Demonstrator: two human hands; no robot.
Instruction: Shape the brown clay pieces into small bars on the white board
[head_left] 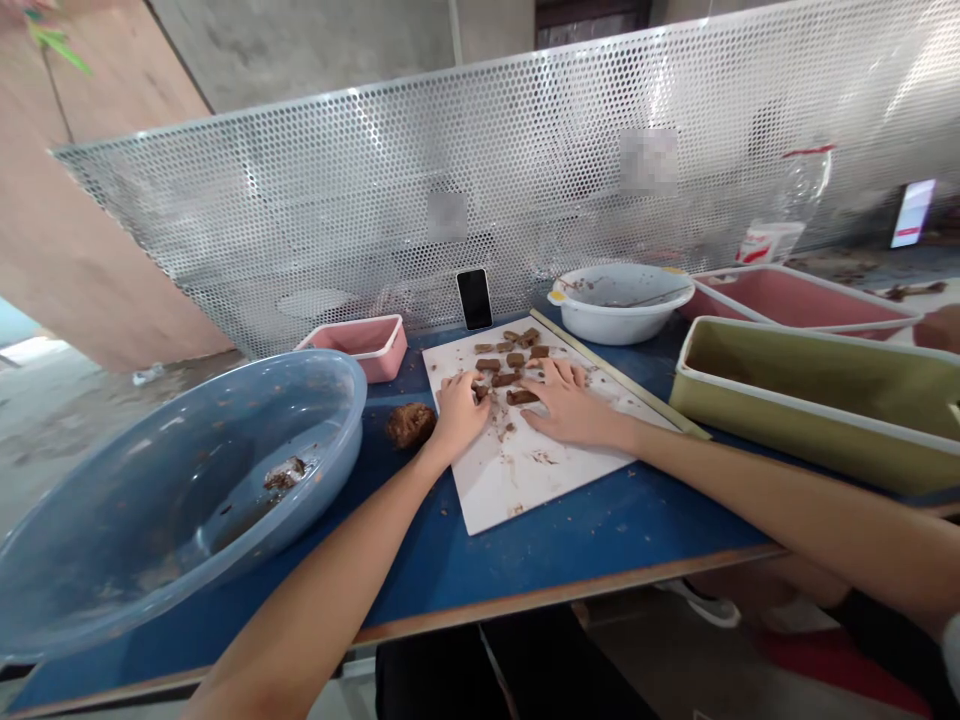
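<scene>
Short brown clay-like pieces [487, 365] lie in loose rows on a white board [495, 500], with crumbs and smears around them. My left hand [459, 408] rests at the board's left side, fingers curled round a small dark brown piece [481, 393] that they partly hide. On the right, my right hand [566, 402] lies palm down with its fingers apart. Between its thumb and forefinger is the right end of a longer brown piece [520, 397]; whether they press on it I cannot tell. A rough brown lump [410, 426] sits just left of the board.
A large blue basin [330, 400] with wet brown residue stands left, a small pink box [390, 350] behind it. A phone [474, 299] leans against the perforated screen [337, 200]. A pale strip [622, 378], white basin [622, 322], green trough [810, 425] and pink trough [810, 300] are right.
</scene>
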